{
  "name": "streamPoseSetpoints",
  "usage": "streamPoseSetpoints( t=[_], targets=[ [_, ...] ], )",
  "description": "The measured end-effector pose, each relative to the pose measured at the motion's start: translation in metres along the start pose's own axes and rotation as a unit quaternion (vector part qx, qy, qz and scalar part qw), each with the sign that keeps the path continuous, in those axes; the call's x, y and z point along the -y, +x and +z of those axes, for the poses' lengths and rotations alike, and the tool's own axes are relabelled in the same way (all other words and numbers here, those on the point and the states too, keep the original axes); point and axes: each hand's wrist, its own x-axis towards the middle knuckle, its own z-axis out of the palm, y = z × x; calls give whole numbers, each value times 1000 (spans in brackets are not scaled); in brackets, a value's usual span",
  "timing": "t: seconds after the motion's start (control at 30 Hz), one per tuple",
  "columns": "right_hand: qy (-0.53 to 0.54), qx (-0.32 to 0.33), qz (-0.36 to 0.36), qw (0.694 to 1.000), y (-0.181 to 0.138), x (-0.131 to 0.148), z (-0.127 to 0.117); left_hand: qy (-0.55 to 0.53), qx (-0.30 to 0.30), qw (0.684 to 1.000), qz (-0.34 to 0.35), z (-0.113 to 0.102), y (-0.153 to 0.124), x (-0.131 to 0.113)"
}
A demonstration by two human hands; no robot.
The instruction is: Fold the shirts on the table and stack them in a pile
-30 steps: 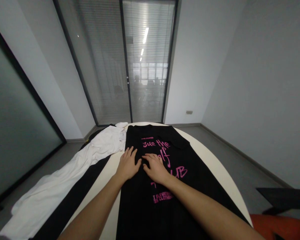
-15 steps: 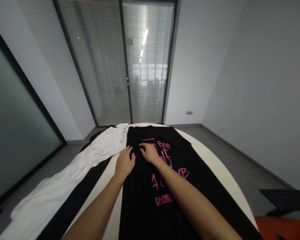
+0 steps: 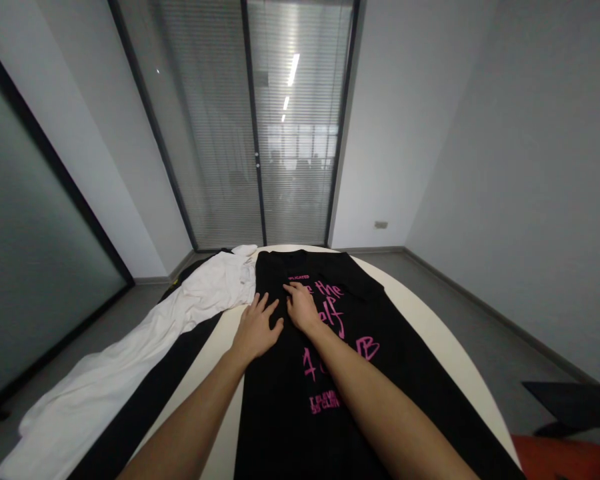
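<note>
A black T-shirt point(image 3: 275, 413) with pink lettering lies spread out on the table, its neckline at the far end. Near its left edge my left hand point(image 3: 259, 328) rests with the fingers spread on the cloth. My right hand point(image 3: 301, 307) lies flat just to the right of it, over part of the print, fingers stretched forward. Neither hand grips the fabric. My right forearm covers some of the lower lettering.
The round, pale table point(image 3: 430, 333) carries the shirt. To the left, a white garment point(image 3: 145, 340) lies across dark cloth point(image 3: 145, 407). An orange chair seat point(image 3: 565, 460) stands at the lower right. Beyond the table are glass panels with blinds point(image 3: 295, 187).
My left hand has moved slightly right over the shirt, and its fingers have spread wider. The right hand has shifted a little to the right.
</note>
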Motion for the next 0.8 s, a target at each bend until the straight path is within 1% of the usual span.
streamPoseSetpoints(
  t=[0.07,0.23,0.43,0.53,0.63,0.7,0.8],
  targets=[
    [7,-17,-4,1000,0,0,0,8,3,1000,5,-1,-1,-2],
    [-40,8,41,998,-6,2,-1,19,33,999,30,0,-4,-4],
    [-34,26,39,998,-7,1,-3,38,67,997,18,-4,-4,-12],
    [-8,17,34,999,-4,-3,-5,45,80,996,18,-8,-4,-15],
    [10,-11,35,999,2,-13,-15,50,101,993,16,-11,-5,-16],
    [-10,-40,63,997,6,-24,-27,51,111,992,17,-12,-5,-15],
    [-72,-69,144,985,8,-49,-48,45,118,992,19,-14,-6,-13]
  ],
)
